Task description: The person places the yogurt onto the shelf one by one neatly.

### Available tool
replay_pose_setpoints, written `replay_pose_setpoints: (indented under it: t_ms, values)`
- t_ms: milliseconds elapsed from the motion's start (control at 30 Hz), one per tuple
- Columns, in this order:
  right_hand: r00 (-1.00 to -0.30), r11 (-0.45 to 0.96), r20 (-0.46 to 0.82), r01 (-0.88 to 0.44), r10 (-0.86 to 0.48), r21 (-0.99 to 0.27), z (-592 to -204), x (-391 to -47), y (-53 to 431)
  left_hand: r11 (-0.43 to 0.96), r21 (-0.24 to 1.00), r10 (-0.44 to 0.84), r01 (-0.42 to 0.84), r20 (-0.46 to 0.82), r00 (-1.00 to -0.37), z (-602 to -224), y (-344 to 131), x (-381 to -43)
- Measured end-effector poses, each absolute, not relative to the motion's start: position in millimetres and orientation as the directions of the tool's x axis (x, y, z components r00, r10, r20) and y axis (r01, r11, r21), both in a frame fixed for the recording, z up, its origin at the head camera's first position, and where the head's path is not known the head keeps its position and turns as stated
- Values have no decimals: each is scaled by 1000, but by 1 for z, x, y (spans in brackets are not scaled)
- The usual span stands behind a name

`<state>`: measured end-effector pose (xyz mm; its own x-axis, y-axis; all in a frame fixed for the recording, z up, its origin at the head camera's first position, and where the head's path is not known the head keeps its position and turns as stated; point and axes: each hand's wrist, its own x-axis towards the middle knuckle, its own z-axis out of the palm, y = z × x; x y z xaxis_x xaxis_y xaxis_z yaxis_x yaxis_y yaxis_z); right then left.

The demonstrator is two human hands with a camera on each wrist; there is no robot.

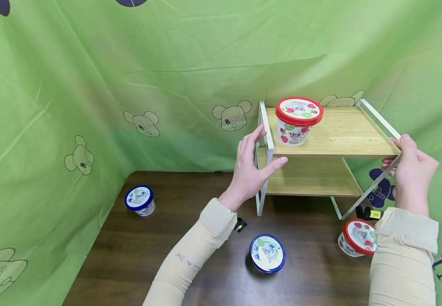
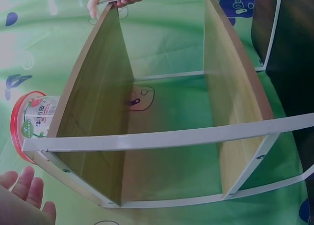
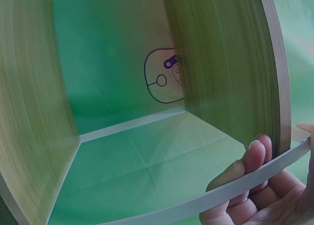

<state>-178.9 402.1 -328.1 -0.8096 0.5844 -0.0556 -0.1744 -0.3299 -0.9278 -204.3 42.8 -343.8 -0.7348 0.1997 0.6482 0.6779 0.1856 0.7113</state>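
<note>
A two-tier shelf (image 1: 335,131) with wooden boards and a white metal frame stands at the back right of the table. My right hand (image 1: 413,170) grips its top right front corner; in the right wrist view, the fingers (image 3: 255,158) curl around the white frame bar under the upper board. Beside the shelf's left side frame is my left hand (image 1: 249,165), thumb spread away from the extended fingers, nothing held. On the upper board, near the left end, sits a tub with a red lid (image 1: 299,121), printed with strawberries.
A blue-lidded tub (image 1: 268,253) stands on the table in front of the shelf, and another blue-lidded tub (image 1: 139,199) at the far left. Near my right sleeve is a second red-lidded tub (image 1: 358,238), partly covered. Green printed cloth (image 1: 190,85) hangs behind and around the table.
</note>
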Motion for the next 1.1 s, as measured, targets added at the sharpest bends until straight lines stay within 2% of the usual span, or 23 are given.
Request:
replay_pose_setpoints:
  t_ms: [1100]
  values:
    - [-803,-328,-71,-159,592,-931,-326,-178,398,264,762,119,592,583,-803,-395,-9,-200]
